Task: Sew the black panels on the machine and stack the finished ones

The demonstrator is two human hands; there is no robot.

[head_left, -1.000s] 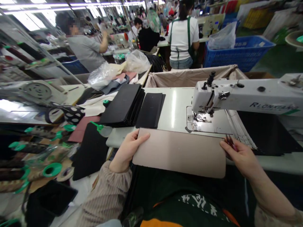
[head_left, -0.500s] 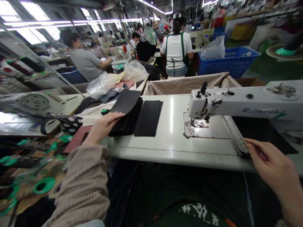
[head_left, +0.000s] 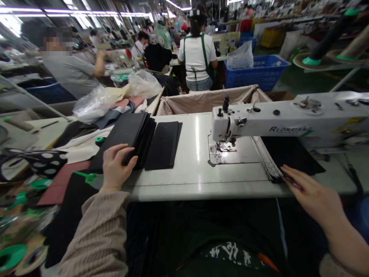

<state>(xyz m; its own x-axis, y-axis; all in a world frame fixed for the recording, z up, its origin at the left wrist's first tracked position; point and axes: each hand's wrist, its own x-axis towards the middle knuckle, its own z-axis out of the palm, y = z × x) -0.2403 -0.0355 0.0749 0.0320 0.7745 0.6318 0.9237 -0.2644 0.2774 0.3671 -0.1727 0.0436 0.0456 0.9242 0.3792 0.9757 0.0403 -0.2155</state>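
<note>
Two hands at a pale sewing table (head_left: 188,177), spread well apart. Left hand (head_left: 118,165) half-open, fingers bent and thumb apart from them, at the near right part of a tall stack of black rectangular panels (head_left: 123,130); most of the stack reaches beyond the hand. Whether a panel edge is caught under the fingertips, cannot tell.

Right hand (head_left: 314,192) partly closed around a thin dark tool with a pinkish edge (head_left: 296,186), probably small snips, mostly hidden by the fingers. Fingertips at the near corner of a second stack, black panels with pale, frayed-looking left edges (head_left: 291,154), lying beyond that hand.

Between the hands, nearer the left: a low pile of narrow black panels (head_left: 162,146), slightly fanned. Farther right, beyond and between both hands: white sewing machine (head_left: 253,119), needle area over a shiny metal plate. Its arm crosses above the far part of the pale-edged stack and blocks the view there.

Left of the left hand: dusty-red flat piece (head_left: 65,182), green-topped spool (head_left: 99,141), black sheet (head_left: 66,217). Beyond the left hand: clear crumpled plastic bag (head_left: 93,105). Beyond the table: bin lined with beige cloth (head_left: 201,103), blue plastic crate (head_left: 253,73), person in green apron straps (head_left: 198,57), back turned.
</note>
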